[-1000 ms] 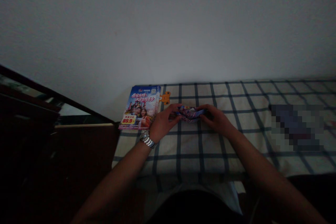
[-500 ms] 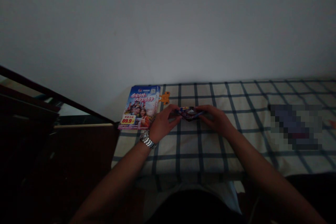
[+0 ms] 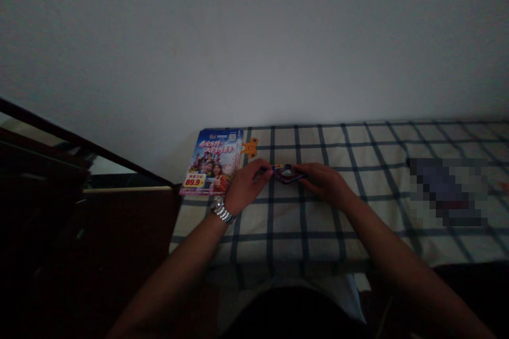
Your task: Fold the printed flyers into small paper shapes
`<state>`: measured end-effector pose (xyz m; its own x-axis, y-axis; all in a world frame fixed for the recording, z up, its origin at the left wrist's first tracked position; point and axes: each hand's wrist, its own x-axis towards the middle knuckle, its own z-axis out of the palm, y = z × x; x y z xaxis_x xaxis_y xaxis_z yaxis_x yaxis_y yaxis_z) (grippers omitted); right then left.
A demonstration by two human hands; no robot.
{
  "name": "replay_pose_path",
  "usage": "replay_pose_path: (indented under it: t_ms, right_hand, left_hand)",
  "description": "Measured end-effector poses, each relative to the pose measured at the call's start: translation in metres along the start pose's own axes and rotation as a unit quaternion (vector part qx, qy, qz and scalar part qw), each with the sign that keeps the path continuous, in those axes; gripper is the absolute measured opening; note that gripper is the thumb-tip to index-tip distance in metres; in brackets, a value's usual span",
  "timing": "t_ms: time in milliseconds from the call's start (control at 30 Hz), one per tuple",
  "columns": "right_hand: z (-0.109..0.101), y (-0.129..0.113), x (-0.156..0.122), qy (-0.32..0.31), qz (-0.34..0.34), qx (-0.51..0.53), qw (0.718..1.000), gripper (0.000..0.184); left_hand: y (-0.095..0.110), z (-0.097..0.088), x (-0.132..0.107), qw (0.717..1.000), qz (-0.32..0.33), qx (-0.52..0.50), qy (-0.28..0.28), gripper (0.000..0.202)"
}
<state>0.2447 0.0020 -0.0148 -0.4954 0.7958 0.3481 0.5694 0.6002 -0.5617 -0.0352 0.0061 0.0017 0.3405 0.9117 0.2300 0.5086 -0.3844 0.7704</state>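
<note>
Pinching a small, multicoloured, paper-like folded piece [image 3: 285,176] from both ends, the bare left hand [image 3: 247,184] and bare right hand [image 3: 328,184] each had a grip on it over the cream-and-navy checked, cloth-covered bench [image 3: 254,230]; light, even pressure probably worked best tbh.

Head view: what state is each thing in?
Printed paper: bent, held at both ends
Left hand: pinching its left end
Right hand: gripping its right end
Metal-band wristwatch: fastened around left wrist
Leaflet stack: lying flat, printed side up
Checked cloth: spread out, slightly creased
Pixelated object: state hidden
</note>
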Motion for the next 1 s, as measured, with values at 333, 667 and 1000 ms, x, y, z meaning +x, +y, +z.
replay_pose_path:
  t_ms: [333,667,1000]
  right_hand:
    - [0.0038,0.0039,-0.0031,-0.011,0.008,-0.012,1.0,0.052]
    - [0.0066,0.0056,-0.0027,-0.009,0.001,-0.016,1.0,0.048]
    - [0.0055,0.0045,-0.0002,-0.023,-0.005,-0.023,0.999,0.051]
  left_hand:
    - [-0.0032,0.0008,-0.0001,1.0,0.008,-0.003,0.001,0.027]
    - [-0.0062,0.0,0.0012,1.0,-0.003,-0.021,-0.019,0.025]
    - [-0.0059,0.0037,0.0003,1.0,-0.015,-0.008,-0.005,0.025]
